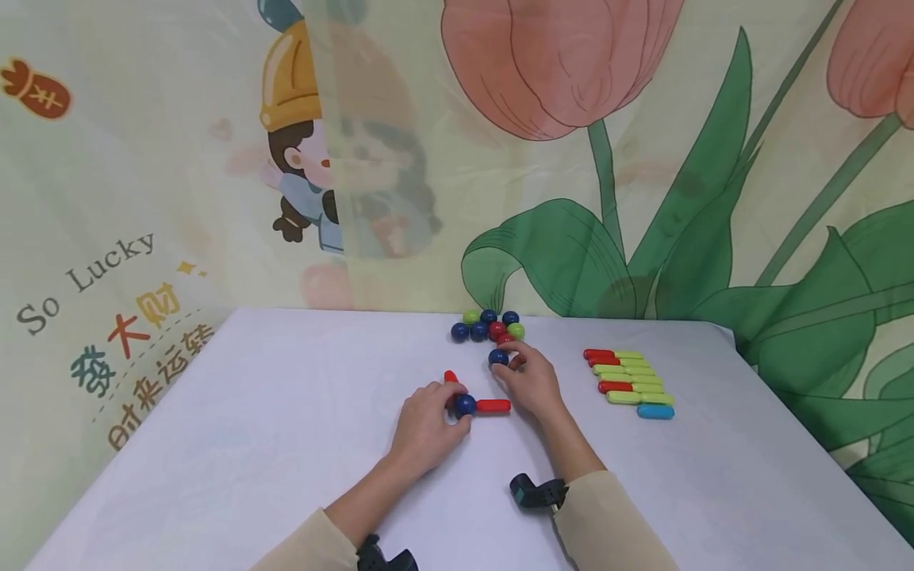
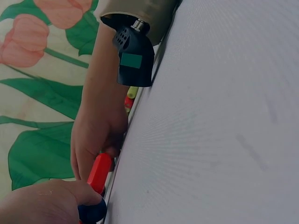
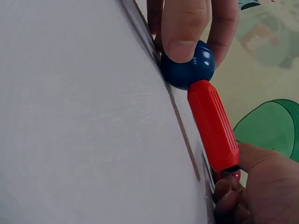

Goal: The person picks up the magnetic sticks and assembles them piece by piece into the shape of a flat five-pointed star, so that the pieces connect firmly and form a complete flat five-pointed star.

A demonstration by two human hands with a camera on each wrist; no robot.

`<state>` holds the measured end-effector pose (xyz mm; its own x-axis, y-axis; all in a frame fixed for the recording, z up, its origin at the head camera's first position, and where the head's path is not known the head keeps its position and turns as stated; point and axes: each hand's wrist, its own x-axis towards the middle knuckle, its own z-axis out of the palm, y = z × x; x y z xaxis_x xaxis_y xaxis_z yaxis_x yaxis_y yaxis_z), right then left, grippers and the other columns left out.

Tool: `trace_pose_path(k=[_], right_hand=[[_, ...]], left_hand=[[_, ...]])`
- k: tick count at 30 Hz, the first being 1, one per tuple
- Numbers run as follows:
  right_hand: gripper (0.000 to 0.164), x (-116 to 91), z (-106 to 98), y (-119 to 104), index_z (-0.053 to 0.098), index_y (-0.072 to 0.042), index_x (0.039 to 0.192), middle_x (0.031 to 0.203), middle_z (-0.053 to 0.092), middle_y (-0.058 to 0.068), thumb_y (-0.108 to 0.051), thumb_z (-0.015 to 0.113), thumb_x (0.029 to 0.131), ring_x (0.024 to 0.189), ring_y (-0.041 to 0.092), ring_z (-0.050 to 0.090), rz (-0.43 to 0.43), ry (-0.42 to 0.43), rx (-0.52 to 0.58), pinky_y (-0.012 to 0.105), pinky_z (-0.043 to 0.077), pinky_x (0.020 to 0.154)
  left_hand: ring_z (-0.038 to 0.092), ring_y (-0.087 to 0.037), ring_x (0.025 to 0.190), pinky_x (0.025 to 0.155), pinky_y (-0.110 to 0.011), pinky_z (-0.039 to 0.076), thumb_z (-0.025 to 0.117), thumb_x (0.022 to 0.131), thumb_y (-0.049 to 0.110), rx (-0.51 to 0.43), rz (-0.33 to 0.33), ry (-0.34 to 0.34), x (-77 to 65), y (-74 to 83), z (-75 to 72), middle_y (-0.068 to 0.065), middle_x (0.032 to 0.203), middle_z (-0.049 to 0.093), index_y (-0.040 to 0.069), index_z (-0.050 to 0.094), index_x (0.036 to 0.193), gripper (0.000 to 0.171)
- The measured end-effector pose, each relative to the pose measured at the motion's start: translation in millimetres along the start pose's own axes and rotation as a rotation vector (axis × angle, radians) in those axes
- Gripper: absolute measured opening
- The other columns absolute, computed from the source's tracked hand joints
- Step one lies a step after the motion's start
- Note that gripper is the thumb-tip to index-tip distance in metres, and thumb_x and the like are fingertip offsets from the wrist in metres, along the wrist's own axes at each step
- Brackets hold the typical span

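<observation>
Near the middle of the table, my left hand point(image 1: 426, 424) grips a dark blue ball point(image 1: 465, 406) between thumb and fingers. One red rod point(image 1: 494, 407) sticks out from this ball toward the right; another red rod point(image 1: 451, 377) points away at the back, partly covered by the fingers. The right wrist view shows the ball point(image 3: 198, 70) joined to the ribbed red rod point(image 3: 212, 123). Farther back and to the right, my right hand point(image 1: 531, 381) pinches a second dark blue ball point(image 1: 498, 358) by its side, just in front of the ball cluster.
Several blue, red and green balls point(image 1: 478, 331) cluster at the table's back edge. On the right, red and light green rods point(image 1: 628, 369) lie in a stacked row, with a blue rod point(image 1: 655, 411) at its near end. A printed cloth point(image 1: 400, 159) hangs behind the white table point(image 1: 286, 396).
</observation>
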<state>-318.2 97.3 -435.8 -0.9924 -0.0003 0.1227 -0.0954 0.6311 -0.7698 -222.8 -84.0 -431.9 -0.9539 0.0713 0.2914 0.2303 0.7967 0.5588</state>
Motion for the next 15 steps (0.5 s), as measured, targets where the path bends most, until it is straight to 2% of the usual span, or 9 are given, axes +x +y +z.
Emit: trace_pose_path(k=[5, 8, 15], right_hand=[[0.045, -3, -7, 2, 0.062, -0.019, 0.139, 0.126, 0.064, 0.015, -0.027, 0.074, 0.096, 0.082, 0.019, 0.067, 0.047, -0.052, 0.174, 0.028, 0.056, 0.070], [0.045, -5, -12, 4, 0.059, -0.017, 0.140, 0.131, 0.062, 0.016, -0.026, 0.072, 0.097, 0.078, 0.019, 0.068, 0.079, -0.094, 0.274, 0.026, 0.057, 0.066], [0.046, -11, -22, 11, 0.059, -0.018, 0.140, 0.134, 0.061, 0.015, -0.024, 0.073, 0.097, 0.084, 0.021, 0.070, 0.114, -0.124, 0.318, 0.028, 0.060, 0.070]], left_hand=[[0.063, -0.023, 0.100, 0.089, -0.043, 0.054, 0.081, 0.086, 0.023, -0.009, -0.024, -0.007, 0.3, 0.8, -2.2, -0.005, 0.108, 0.071, 0.015, 0.073, 0.120, 0.036], [0.063, -0.023, 0.100, 0.089, -0.043, 0.054, 0.082, 0.086, 0.023, -0.013, -0.035, -0.011, 0.4, 0.9, -2.5, -0.005, 0.108, 0.071, 0.016, 0.073, 0.120, 0.036], [0.062, -0.022, 0.100, 0.088, -0.043, 0.054, 0.083, 0.085, 0.023, -0.019, -0.040, -0.019, 0.3, 1.7, -0.6, -0.005, 0.107, 0.071, 0.016, 0.073, 0.120, 0.037]])
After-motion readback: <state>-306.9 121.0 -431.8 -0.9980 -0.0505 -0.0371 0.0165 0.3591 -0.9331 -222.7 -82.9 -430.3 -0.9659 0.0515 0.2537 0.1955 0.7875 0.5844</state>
